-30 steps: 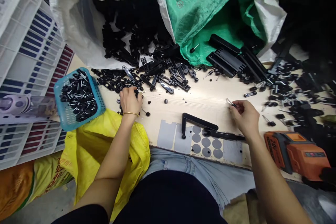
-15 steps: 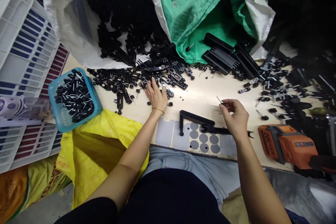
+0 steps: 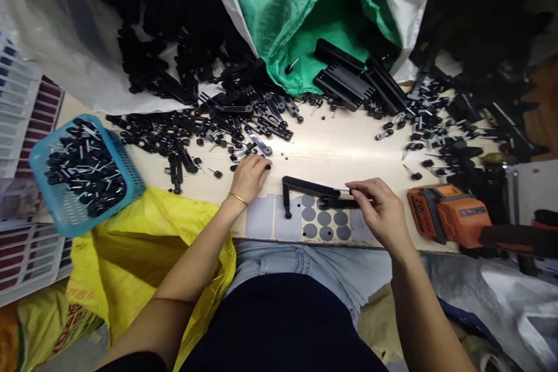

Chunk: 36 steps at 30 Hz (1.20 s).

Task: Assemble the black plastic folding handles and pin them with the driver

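Note:
My left hand (image 3: 251,175) rests on the wooden table (image 3: 340,151) at the edge of a spread of small black plastic parts (image 3: 226,128), fingers curled over a small black piece. My right hand (image 3: 378,210) pinches a thin metal pin with a black head over a black hinged bracket (image 3: 311,192) lying near the table's front edge. Grey round stickers (image 3: 325,224) lie under and beside that bracket.
A blue basket (image 3: 76,174) of black-headed pins stands at the left on a yellow bag (image 3: 143,238). A white sack (image 3: 56,58) of black parts and a green sack (image 3: 296,17) lie behind. An orange power tool (image 3: 449,215) sits at the right, beside more black parts (image 3: 440,133).
My right hand has come down from mid-table to the black bracket with the pin. My left hand has drawn back a little from the parts pile, fingers now curled.

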{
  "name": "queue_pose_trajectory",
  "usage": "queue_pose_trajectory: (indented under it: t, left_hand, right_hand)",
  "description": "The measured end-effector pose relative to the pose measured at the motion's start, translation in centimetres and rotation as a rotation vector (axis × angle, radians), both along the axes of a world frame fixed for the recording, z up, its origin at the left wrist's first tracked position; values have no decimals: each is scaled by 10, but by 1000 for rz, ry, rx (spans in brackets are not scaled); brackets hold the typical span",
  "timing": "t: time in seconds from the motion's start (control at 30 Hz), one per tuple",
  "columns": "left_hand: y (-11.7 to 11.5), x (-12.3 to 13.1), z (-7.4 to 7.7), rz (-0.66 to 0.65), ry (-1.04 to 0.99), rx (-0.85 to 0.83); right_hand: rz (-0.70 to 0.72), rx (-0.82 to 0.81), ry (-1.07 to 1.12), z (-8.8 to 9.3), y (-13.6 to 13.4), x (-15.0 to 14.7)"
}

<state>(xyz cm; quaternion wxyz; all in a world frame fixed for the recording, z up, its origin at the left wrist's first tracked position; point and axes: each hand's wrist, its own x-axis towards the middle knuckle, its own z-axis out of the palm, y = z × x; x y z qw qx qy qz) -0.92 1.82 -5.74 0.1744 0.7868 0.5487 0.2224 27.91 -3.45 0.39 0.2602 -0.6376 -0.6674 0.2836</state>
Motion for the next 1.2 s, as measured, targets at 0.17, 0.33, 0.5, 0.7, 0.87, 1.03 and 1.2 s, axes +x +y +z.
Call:
queue_pose_trajectory:
  t: [0.17, 0.33, 0.5, 0.7, 0.87, 1.03, 1.2]
  left_hand:
    - [-7, 8, 15, 203, -526, -55]
    - [-9, 33, 11, 275, -936, -269]
    - [-8, 43, 0, 336, -1102, -367]
    - [-16, 39, -7, 388, -1114, -301]
    - [-20, 42, -17, 384, -1116, -199]
    - [-25, 41, -20, 341, -924, -13]
    - [-25, 29, -12, 83, -505, 208]
  right_hand:
    - [101, 77, -248, -2, -5, 0]
    - [280, 85, -416, -2, -6, -8]
    - [249, 59, -364, 2, -6, -20]
    - [152, 101, -376, -15, -14, -31]
    - [107, 171, -382, -35, -19, -30]
    - [179, 323, -272, -52, -29, -18]
    - [270, 320, -301, -66, -38, -5]
